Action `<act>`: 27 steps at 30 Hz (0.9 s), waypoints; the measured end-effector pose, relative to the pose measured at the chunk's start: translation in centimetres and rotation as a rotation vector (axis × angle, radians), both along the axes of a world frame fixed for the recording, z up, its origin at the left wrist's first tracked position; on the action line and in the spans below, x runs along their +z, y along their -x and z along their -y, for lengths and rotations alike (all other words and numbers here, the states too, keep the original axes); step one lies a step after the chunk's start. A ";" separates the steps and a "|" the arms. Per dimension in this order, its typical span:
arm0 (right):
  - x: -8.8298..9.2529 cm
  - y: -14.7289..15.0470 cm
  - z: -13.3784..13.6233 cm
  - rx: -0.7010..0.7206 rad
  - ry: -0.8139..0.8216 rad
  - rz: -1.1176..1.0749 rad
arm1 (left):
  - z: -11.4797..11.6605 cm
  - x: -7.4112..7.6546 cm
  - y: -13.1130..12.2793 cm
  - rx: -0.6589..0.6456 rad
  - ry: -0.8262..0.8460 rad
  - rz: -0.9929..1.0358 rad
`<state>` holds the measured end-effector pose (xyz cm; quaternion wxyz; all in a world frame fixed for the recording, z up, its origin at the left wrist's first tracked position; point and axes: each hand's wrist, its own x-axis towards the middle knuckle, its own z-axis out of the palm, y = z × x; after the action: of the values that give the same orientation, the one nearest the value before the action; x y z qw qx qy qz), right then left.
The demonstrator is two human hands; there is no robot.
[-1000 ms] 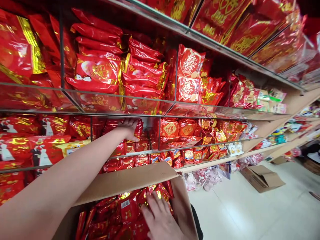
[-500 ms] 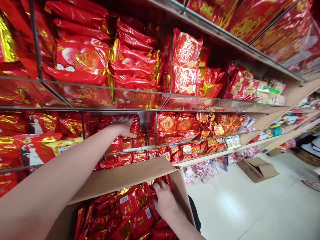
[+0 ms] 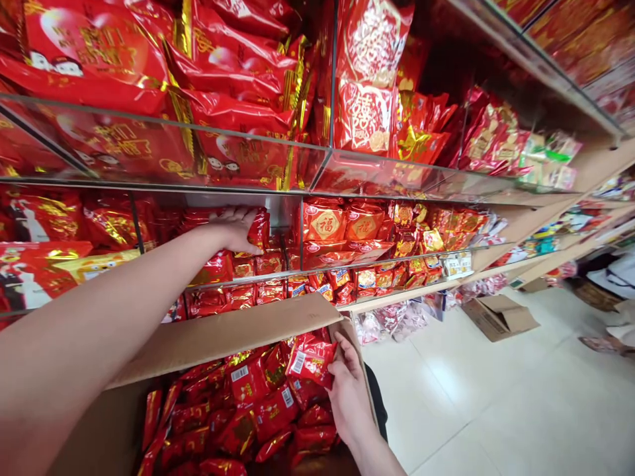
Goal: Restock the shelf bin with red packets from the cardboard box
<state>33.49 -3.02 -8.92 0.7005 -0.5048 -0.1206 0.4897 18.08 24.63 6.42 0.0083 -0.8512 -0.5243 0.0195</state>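
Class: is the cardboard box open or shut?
Open: the box has its flap up, red packets show inside, and the right hand lifts one packet out.

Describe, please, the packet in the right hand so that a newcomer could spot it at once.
Find the open cardboard box below the shelves, full of red packets. At its right end the right hand lifts one small red packet clear of the pile. Unlike its neighbours, it is raised, with a white barcode label facing up.

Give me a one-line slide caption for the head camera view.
Left hand presses red packets on a glass shelf; right hand lifts a red packet from the cardboard box.
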 end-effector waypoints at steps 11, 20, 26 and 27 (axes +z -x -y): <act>1.9 1.5 1.6 0.330 0.027 -0.049 | 0.0 0.2 -0.1 0.040 0.062 -0.046; -1.4 1.2 3.2 0.464 0.060 0.571 | 0.7 0.8 -0.9 0.046 0.089 -0.029; 0.1 0.7 3.6 0.351 -0.087 0.750 | 3.4 3.1 -0.9 0.006 0.060 0.121; 0.6 0.3 3.6 0.330 -0.134 0.784 | 5.1 3.5 -0.7 -0.012 0.049 0.164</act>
<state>33.20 -6.65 -8.29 0.5452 -0.5801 -0.4882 0.3576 18.79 19.50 9.96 -0.0552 -0.8531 -0.5175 -0.0373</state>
